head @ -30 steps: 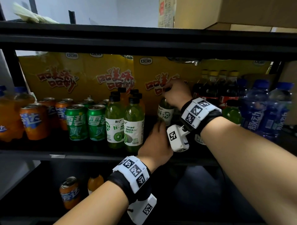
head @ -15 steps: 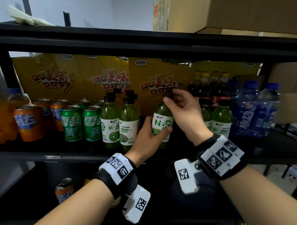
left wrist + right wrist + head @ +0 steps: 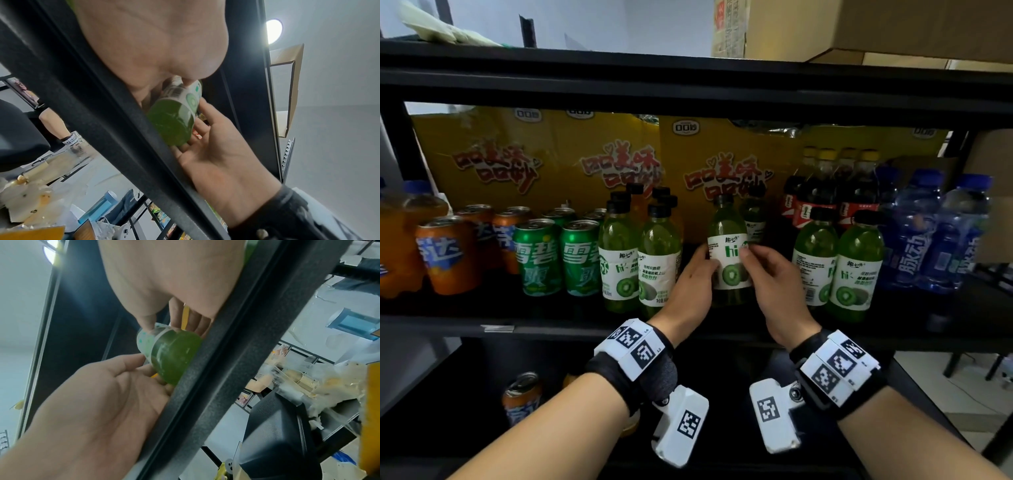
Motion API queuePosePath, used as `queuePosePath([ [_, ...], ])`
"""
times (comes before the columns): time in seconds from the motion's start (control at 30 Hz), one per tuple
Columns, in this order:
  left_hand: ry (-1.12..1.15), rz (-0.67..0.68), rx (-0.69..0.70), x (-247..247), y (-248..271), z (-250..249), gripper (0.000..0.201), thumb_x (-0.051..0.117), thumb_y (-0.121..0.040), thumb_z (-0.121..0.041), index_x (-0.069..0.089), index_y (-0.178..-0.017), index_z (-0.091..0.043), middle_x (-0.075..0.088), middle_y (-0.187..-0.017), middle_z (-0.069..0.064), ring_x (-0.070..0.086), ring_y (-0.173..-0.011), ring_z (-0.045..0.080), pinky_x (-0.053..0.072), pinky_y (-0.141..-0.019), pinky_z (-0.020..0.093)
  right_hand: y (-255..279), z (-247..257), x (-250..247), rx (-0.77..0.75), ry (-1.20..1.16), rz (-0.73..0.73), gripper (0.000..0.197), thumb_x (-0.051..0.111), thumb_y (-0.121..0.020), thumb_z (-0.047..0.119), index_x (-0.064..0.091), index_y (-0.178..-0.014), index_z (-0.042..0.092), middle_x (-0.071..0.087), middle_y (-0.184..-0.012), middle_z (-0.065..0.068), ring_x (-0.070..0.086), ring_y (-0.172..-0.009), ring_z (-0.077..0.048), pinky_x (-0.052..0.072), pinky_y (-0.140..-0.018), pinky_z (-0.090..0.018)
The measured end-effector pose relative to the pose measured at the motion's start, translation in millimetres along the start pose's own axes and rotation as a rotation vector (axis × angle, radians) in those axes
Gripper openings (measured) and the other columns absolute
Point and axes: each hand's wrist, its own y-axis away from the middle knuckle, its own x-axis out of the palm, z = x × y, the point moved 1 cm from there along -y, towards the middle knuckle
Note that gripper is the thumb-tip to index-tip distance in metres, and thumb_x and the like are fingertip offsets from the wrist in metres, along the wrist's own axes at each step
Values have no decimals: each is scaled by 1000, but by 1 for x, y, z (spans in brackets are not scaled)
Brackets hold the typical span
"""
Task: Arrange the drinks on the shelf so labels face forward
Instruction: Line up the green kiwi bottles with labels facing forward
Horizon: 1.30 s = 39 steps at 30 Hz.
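A green kiwi drink bottle (image 3: 727,255) with a white label stands upright in the gap at the middle of the black shelf (image 3: 551,323). Its "hi" print and kiwi picture face me. My left hand (image 3: 705,269) grips the label's left side, thumb in front. On the right side, my right hand (image 3: 751,263) pinches the label. In the left wrist view the bottle's base (image 3: 172,123) shows above the shelf rail between the left hand's palm (image 3: 154,40) and my right hand (image 3: 216,146). The right wrist view shows the same bottle (image 3: 174,353) between both hands.
Two kiwi bottles (image 3: 619,260) stand left of the gap and two more (image 3: 856,270) to the right. Green cans (image 3: 536,257) and orange cans (image 3: 446,255) fill the left, cola bottles (image 3: 825,192) and blue bottles (image 3: 914,233) the right. Yellow cartons (image 3: 551,154) line the back.
My right hand slid from the bottle's cap down to the right side of its label. The bottle came forward and its kiwi picture now faces front. My left hand kept its hold.
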Motion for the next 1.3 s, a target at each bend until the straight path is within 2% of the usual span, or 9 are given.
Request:
queuePosePath([
  [0.13,-6,12,27,-1,0,4,42,44,-108,-30,44,-149,-37,62,-137,-13,58,-128,8,42,-116,44,1,-5,-4,19,-38,81,33,76,-93,21,71,-125,14,79,-113,-5,75,-106,-21,60,-93,-37],
  [0.23,-44,62,66,-3,-3,5,37,46,-108,-39,43,-143,-51,65,-124,-30,60,-117,-10,44,-105,24,1,-6,-6,12,-72,57,34,73,-96,20,69,-128,10,77,-115,-7,74,-109,-23,58,-98,-43],
  [0.33,-27,106,28,-1,-4,0,39,45,-102,-48,41,-138,-62,61,-128,-35,57,-120,-12,41,-108,25,0,-8,-7,38,-135,1,34,71,-97,20,66,-128,7,77,-115,-9,74,-109,-24,57,-100,-46],
  [0.5,18,119,32,-1,-5,1,53,47,-102,-34,37,-153,-48,57,-145,-16,57,-130,3,40,-117,37,-1,-9,-6,63,-134,40,31,68,-99,25,69,-126,10,78,-115,-7,74,-107,-18,59,-96,-37],
  [0.63,-19,95,37,-4,-4,5,50,52,-107,-28,38,-152,-45,66,-127,-29,63,-115,-8,50,-95,15,-1,-7,-6,75,-84,124,42,73,-96,29,67,-134,14,75,-123,-3,71,-115,-17,55,-105,-41],
  [0.73,-15,87,-23,-3,-4,4,53,58,-101,-37,45,-152,-32,65,-137,-11,63,-120,2,46,-109,28,-1,-8,-5,87,-92,127,41,71,-97,25,65,-136,11,74,-125,-5,70,-118,-19,52,-108,-44],
  [0.83,6,75,-56,-2,-6,3,36,51,-97,-32,63,-131,-32,72,-127,-3,66,-121,15,45,-113,44,-3,-10,-5,95,-119,63,38,70,-98,17,62,-134,9,74,-121,-8,72,-112,-20,55,-105,-45],
  [1.0,-78,20,-44,-3,-4,8,39,52,-93,-34,54,-131,-41,74,-119,-9,67,-117,15,46,-111,50,-4,-11,-6,107,-116,75,32,74,-94,16,65,-124,11,78,-113,-6,75,-105,-19,58,-100,-43],
  [1.3,-118,78,26,0,-1,9,35,48,-108,-34,49,-143,-35,66,-119,-24,64,-107,-12,47,-88,8,-1,-10,-5,51,-90,107,37,68,-100,27,65,-135,13,75,-122,-6,72,-115,-21,55,-103,-43],
])
